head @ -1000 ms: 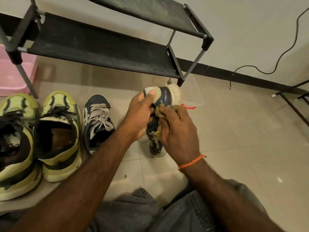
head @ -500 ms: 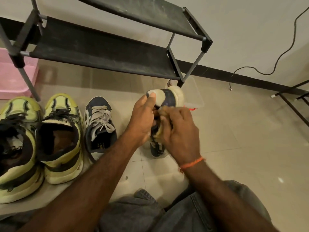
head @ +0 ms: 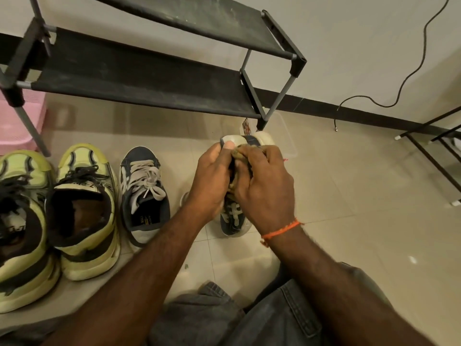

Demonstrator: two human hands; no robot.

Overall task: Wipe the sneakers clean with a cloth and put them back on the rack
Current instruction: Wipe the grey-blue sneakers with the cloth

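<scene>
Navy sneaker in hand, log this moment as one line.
left hand: holds navy sneaker | right hand: rubs cloth on it | rack: no shoes

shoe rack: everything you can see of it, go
The shoe rack stands on the tiled floor against the wall, past the hands. Two tiers show: flat shelves of what looks like black fabric, dusty and smudged, stretched between grey metal tubes with black plastic corner joints. Both visible shelves hold no shoes. Its near right foot stands just beyond the toe of the navy sneaker being wiped; whether they touch is unclear. Its top and left side run out of frame.
</scene>
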